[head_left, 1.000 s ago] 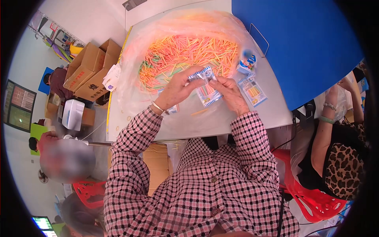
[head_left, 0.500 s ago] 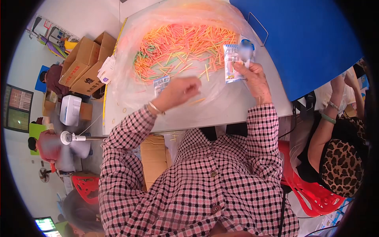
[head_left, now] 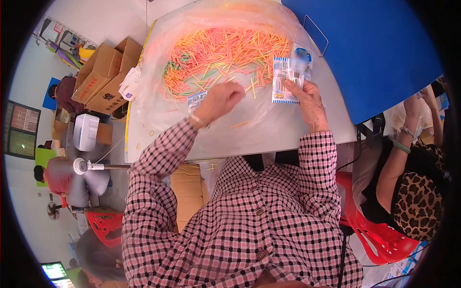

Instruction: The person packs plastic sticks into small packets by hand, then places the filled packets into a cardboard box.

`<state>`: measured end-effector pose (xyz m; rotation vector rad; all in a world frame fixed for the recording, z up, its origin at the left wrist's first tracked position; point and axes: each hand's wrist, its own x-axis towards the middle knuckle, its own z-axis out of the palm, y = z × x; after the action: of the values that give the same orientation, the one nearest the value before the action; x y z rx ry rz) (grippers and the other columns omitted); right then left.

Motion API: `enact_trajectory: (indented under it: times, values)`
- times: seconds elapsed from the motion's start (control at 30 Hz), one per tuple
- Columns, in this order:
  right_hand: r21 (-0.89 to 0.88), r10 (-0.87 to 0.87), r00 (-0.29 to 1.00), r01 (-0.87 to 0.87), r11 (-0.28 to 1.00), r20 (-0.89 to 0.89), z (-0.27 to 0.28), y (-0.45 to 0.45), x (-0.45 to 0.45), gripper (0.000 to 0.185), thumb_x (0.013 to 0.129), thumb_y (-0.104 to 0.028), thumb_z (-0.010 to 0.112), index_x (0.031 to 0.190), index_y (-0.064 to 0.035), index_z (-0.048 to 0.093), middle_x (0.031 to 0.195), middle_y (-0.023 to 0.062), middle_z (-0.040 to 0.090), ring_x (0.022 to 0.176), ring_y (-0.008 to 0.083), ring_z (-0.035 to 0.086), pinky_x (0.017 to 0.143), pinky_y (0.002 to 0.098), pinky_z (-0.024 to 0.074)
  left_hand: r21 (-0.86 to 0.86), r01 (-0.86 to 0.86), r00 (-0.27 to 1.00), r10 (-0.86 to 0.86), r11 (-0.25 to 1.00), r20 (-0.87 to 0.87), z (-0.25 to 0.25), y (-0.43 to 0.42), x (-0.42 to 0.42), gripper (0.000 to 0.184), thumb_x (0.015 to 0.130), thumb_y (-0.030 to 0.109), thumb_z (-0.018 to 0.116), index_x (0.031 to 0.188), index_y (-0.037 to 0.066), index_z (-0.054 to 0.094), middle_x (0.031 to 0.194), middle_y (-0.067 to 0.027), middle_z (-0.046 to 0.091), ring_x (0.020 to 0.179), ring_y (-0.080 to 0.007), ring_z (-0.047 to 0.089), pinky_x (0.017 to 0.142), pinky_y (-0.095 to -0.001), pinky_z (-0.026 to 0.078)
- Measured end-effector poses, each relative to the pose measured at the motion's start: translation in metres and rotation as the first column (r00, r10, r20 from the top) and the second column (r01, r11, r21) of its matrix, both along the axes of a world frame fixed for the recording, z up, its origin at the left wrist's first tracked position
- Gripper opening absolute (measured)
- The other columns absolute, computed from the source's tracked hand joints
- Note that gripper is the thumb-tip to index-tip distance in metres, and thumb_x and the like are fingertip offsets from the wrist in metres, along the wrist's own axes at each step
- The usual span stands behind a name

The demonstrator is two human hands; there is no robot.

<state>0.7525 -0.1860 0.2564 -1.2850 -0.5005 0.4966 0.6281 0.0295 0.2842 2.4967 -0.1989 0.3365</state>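
Note:
My right hand [head_left: 311,103] grips a small clear packet with blue-and-white striped ends [head_left: 282,91], thumb on its face. A second printed packet [head_left: 303,73] overlaps it behind. My left hand [head_left: 221,102] is over the near edge of a pile of thin coloured sticks [head_left: 230,45], its fingers curled together; I cannot see whether they hold anything. The sticks are pink, orange, yellow and green, and lie on a clear plastic sheet [head_left: 153,91]. Beside my left wrist another blue-and-white packet [head_left: 194,101] lies on the table, partly covered by the hand.
A blue board [head_left: 370,43] with a metal wire handle [head_left: 317,31] borders the white table [head_left: 177,149] on the right. Cardboard boxes [head_left: 103,79] stand left of it, near a small fan [head_left: 81,166]. At the right, a co-worker's arm [head_left: 396,163] shows beside a red chair [head_left: 370,230].
My left hand has moved slightly up and right, closer to the sticks. My right hand keeps hold of the packet, which has shifted and turned a little.

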Motion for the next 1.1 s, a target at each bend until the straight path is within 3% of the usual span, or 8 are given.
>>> enact_trajectory:
  times: [0.07, 0.2, 0.37, 0.47, 0.63, 0.73, 0.87, 1.1]
  values:
    - [-0.027, -0.003, 1.0, 0.003, 1.0, -0.006, -0.001, 0.003, -0.001, 0.027, 0.084, -0.028, 0.066, 0.098, -0.0051, 0.067, 0.084, -0.0005, 0.066, 0.074, 0.004, 0.055, 0.07, 0.0215, 0.0427, 0.075, -0.153, 0.987, 0.15, 0.985, 0.053, -0.006, 0.004, 0.026, 0.018, 0.078, 0.02, 0.064, 0.074, 0.003, 0.06, 0.071, -0.0113, 0.06, 0.068, -0.0292, 0.059, 0.059, -0.0376, 0.047]
    - [0.052, 0.016, 0.996, -0.012, 0.999, -0.083, 0.012, -0.002, -0.006, 0.026, 0.083, -0.026, 0.067, 0.097, -0.0044, 0.066, 0.084, 0.0001, 0.066, 0.071, 0.0043, 0.055, 0.067, 0.0211, 0.044, 0.313, -0.178, 0.984, 0.159, 0.933, 0.084, -0.036, 0.003, 0.054, 0.017, 0.076, 0.019, 0.061, 0.072, 0.003, 0.059, 0.074, -0.0161, 0.061, 0.069, -0.0333, 0.06, 0.061, -0.0428, 0.048]
    - [0.021, 0.017, 0.994, -0.015, 1.0, -0.104, 0.004, -0.006, -0.002, 0.025, 0.082, -0.024, 0.067, 0.097, -0.0038, 0.066, 0.083, 0.0007, 0.066, 0.07, 0.0044, 0.057, 0.064, 0.0206, 0.0453, 0.372, -0.203, 0.978, 0.204, 0.906, 0.036, -0.041, 0.006, 0.065, 0.018, 0.074, 0.02, 0.062, 0.071, 0.003, 0.058, 0.075, -0.0164, 0.062, 0.07, -0.0343, 0.061, 0.06, -0.0444, 0.049]
    - [0.012, -0.001, 0.999, 0.002, 1.0, -0.044, -0.003, 0.002, -0.004, 0.025, 0.082, -0.024, 0.067, 0.097, -0.003, 0.066, 0.083, 0.0013, 0.066, 0.069, 0.0043, 0.057, 0.062, 0.0202, 0.0459, 0.44, -0.151, 0.979, 0.197, 0.885, -0.06, -0.038, 0.012, 0.069, 0.013, 0.074, 0.014, 0.058, 0.075, 0.001, 0.057, 0.074, -0.0168, 0.062, 0.071, -0.0345, 0.061, 0.059, -0.0446, 0.049]
    - [0.02, 0.035, 0.996, -0.033, 0.999, -0.081, -0.007, 0.004, -0.004, 0.025, 0.083, -0.023, 0.067, 0.096, -0.0027, 0.066, 0.083, 0.0012, 0.066, 0.068, 0.0044, 0.058, 0.062, 0.0208, 0.0464, 0.528, -0.132, 0.989, 0.144, 0.839, 0.018, -0.033, -0.002, 0.066, 0.012, 0.072, 0.008, 0.057, 0.081, 0.001, 0.052, 0.07, -0.0157, 0.059, 0.068, -0.035, 0.059, 0.058, -0.042, 0.049]
    - [0.009, 0.078, 0.991, -0.077, 0.997, -0.107, -0.004, 0.001, -0.004, 0.028, 0.083, -0.019, 0.066, 0.104, -0.0006, 0.062, 0.094, 0.0034, 0.066, 0.08, 0.0072, 0.06, 0.073, 0.023, 0.0475, 0.601, -0.042, 0.996, -0.014, 0.798, 0.089, -0.037, -0.005, 0.068, 0.017, 0.072, 0.004, 0.054, 0.088, 0.0, 0.049, 0.075, -0.017, 0.06, 0.071, -0.0347, 0.06, 0.059, -0.0427, 0.049]
    - [0.072, 0.03, 0.99, -0.02, 0.997, -0.135, 0.002, -0.001, -0.01, 0.024, 0.082, -0.021, 0.067, 0.096, -0.0024, 0.066, 0.081, 0.0004, 0.065, 0.066, 0.0043, 0.057, 0.06, 0.0209, 0.0463, 0.576, -0.015, 0.998, -0.024, 0.817, 0.06, -0.033, 0.0, 0.068, 0.019, 0.072, 0.001, 0.053, 0.09, 0.001, 0.048, 0.082, -0.0183, 0.06, 0.073, -0.0336, 0.061, 0.06, -0.0429, 0.049]
    - [0.0, 0.05, 0.993, -0.05, 0.999, -0.11, 0.003, -0.001, -0.013, 0.022, 0.083, -0.02, 0.066, 0.096, -0.0021, 0.068, 0.081, 0.0002, 0.066, 0.067, 0.0044, 0.057, 0.061, 0.0206, 0.046, 0.294, -0.107, 0.994, 0.104, 0.95, 0.026, -0.009, 0.033, 0.056, 0.027, 0.076, -0.001, 0.057, 0.101, 0.004, 0.049, 0.078, -0.0131, 0.059, 0.069, -0.022, 0.061, 0.06, -0.0313, 0.05]
